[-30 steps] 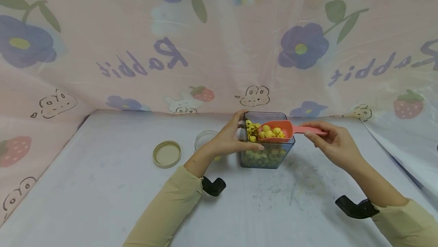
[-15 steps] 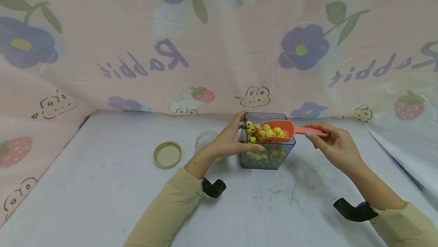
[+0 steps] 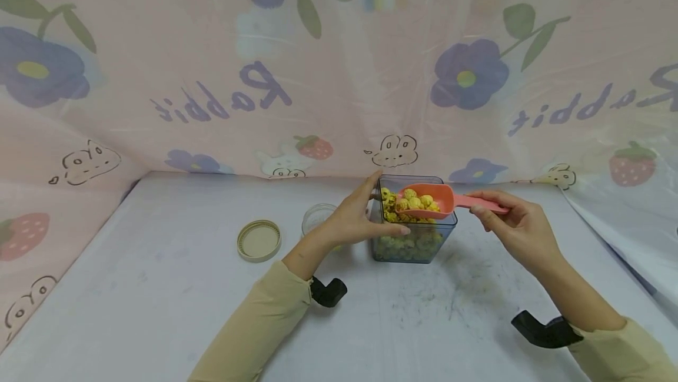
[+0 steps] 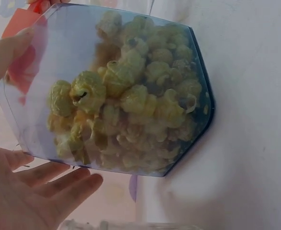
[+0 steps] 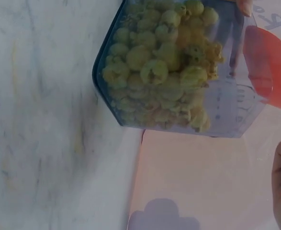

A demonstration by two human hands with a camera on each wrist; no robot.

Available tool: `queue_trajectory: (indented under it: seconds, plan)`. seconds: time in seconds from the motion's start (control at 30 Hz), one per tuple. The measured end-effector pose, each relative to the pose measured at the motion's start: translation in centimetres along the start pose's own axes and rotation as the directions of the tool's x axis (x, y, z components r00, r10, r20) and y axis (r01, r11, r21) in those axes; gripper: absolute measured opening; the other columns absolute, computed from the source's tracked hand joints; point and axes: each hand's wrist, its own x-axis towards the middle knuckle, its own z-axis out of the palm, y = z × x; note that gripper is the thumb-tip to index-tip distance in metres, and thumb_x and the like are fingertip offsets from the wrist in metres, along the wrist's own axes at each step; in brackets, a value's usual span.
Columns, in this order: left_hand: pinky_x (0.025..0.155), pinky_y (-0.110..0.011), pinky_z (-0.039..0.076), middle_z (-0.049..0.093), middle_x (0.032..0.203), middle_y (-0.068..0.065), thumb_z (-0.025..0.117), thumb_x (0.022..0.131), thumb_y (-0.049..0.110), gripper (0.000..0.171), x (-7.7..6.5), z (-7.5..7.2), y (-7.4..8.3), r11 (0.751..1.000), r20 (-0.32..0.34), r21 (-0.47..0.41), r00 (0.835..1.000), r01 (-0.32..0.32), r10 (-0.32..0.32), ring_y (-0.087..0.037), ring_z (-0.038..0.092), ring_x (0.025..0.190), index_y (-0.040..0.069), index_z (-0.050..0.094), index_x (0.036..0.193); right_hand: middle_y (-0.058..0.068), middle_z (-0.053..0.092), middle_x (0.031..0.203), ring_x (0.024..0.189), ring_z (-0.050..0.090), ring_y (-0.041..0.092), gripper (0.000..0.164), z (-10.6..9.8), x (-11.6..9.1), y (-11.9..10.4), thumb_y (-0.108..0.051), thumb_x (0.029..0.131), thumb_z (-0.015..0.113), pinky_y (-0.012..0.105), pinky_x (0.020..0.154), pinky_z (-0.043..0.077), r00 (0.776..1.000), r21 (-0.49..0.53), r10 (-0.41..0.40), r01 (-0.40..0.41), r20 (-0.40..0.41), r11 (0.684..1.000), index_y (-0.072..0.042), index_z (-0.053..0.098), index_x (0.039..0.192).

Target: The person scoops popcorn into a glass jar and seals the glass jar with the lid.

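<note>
A clear bluish plastic container (image 3: 441, 237) stands on the table, partly filled with yellow popcorn (image 4: 145, 100). My left hand (image 3: 352, 217) grips it from the left, thumb across the near side and fingers along the left and far side. The right hand (image 3: 521, 230) pinches the handle of a coral-red scoop (image 3: 446, 196) between thumb and fingers. Several popcorn pieces (image 3: 415, 202) sit in the scoop's bowl, which is held over the container's opening at rim height. In the right wrist view, the scoop (image 5: 267, 67) shows beside the container's upper part.
Left of the container, a clear round jar (image 3: 316, 213) is partly hidden behind my left hand and forearm. Further left lies a round lid (image 3: 259, 241) on the white-covered table (image 3: 175, 288). A printed curtain (image 3: 339, 99) rises right behind the container.
The scoop has shifted slightly left and up over the container, its popcorn pieces still in the bowl. My left hand keeps its hold; the jar and lid have not moved.
</note>
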Motion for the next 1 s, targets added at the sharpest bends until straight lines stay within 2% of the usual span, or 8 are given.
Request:
queue_trajectory:
  seconds: [0.3,0.47,0.63,0.8,1.0]
  plan:
    - [0.113,-0.048,0.031,0.026,0.158,0.000,0.078,0.069,0.058,0.113,-0.6,-0.2,0.1,0.983,-0.071,0.182,0.997,-0.027,0.040,-0.023,0.030,0.143,0.021,0.015,0.155,-0.011,0.059,0.080,0.064,0.050,0.008,0.026,0.2,-0.2,-0.5,-0.003,0.092,0.061,0.025,0.047,0.036,1.000,0.013,0.000,0.000,-0.018,1.000,0.002,0.064,0.117]
    - [0.113,-0.047,0.032,0.031,0.156,-0.002,0.080,0.068,0.057,0.109,-0.9,-0.3,0.1,0.975,-0.109,0.219,0.992,-0.038,0.064,-0.023,0.032,0.142,0.018,0.024,0.153,-0.006,0.061,0.083,0.065,0.051,0.009,0.026,0.4,-0.4,-0.9,-0.006,0.092,0.062,0.024,0.049,0.038,1.000,0.015,-0.006,0.006,-0.025,1.000,0.002,0.064,0.117]
    - [0.111,-0.046,0.035,0.036,0.152,-0.002,0.080,0.068,0.056,0.103,-1.3,-0.6,0.0,0.966,-0.135,0.254,0.986,-0.057,0.094,-0.022,0.036,0.139,0.018,0.032,0.150,-0.010,0.061,0.084,0.066,0.051,0.008,0.027,0.5,-0.6,-1.3,-0.005,0.092,0.062,0.024,0.050,0.038,0.999,0.020,0.009,-0.009,-0.038,1.000,0.001,0.064,0.118]
    - [0.110,-0.041,0.037,0.040,0.148,0.000,0.081,0.068,0.054,0.096,-1.9,-1.0,-0.3,0.950,-0.170,0.291,0.971,-0.112,0.167,-0.019,0.038,0.136,0.017,0.039,0.146,-0.011,0.061,0.084,0.065,0.051,0.009,0.027,0.8,-0.7,-1.5,-0.004,0.091,0.064,0.024,0.049,0.038,0.998,0.035,0.026,-0.024,-0.060,0.999,0.000,0.066,0.118]
    - [0.111,-0.041,0.036,0.042,0.146,-0.002,0.083,0.070,0.047,0.087,-2.6,-1.4,-1.2,0.932,-0.203,0.303,0.941,-0.202,0.270,-0.020,0.039,0.135,0.012,0.047,0.141,-0.011,0.062,0.082,0.064,0.051,0.009,0.029,1.4,-1.0,-1.9,-0.001,0.089,0.065,0.025,0.048,0.037,0.995,0.090,0.055,-0.048,-0.077,0.995,0.000,0.067,0.118]
